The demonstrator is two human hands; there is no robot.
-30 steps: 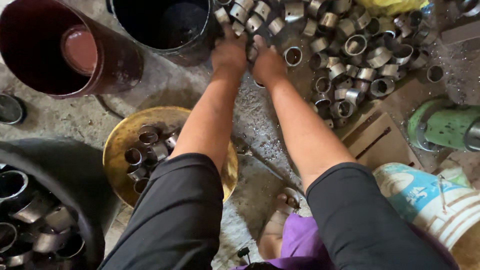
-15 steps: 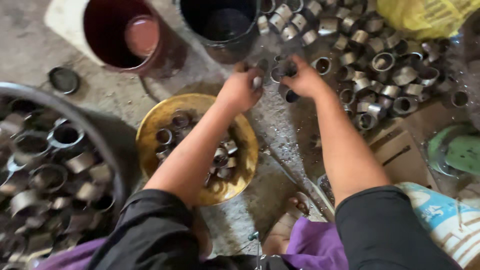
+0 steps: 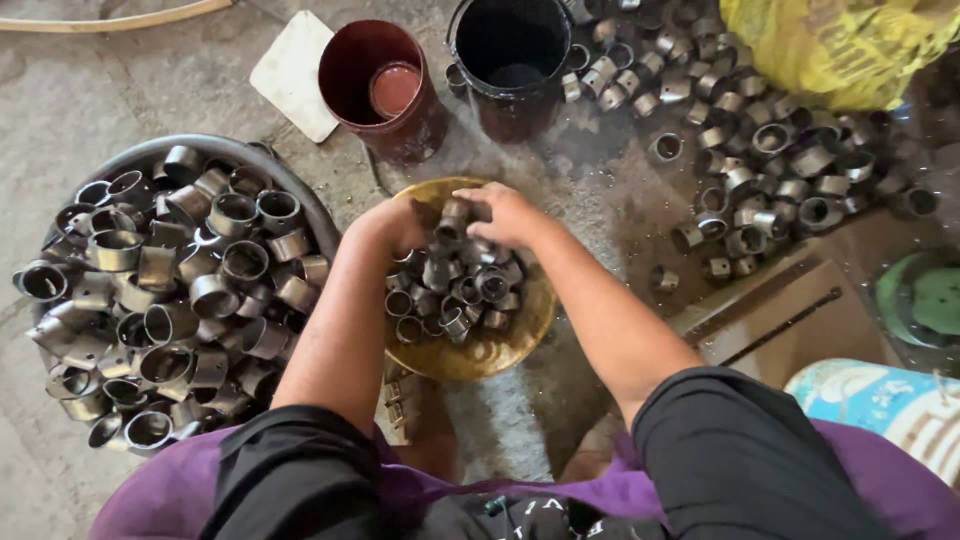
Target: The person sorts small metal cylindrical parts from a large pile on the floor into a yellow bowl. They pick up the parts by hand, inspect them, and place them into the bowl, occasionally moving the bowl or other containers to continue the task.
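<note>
Metal rings (image 3: 455, 285) heaped in brass bowl (image 3: 500, 350); L hand (image 3: 395, 225) & R hand (image 3: 505, 212) fingers closed on rings w/ both above bowl.

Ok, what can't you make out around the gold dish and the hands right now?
Head view:
- Left hand and right hand: fingers curl over the rings, so the grip is hidden.
- Gold dish: its left rim is behind the left forearm.
- Black bucket: inside too dark to read.
- Green disc: cut off by the right edge.
</note>
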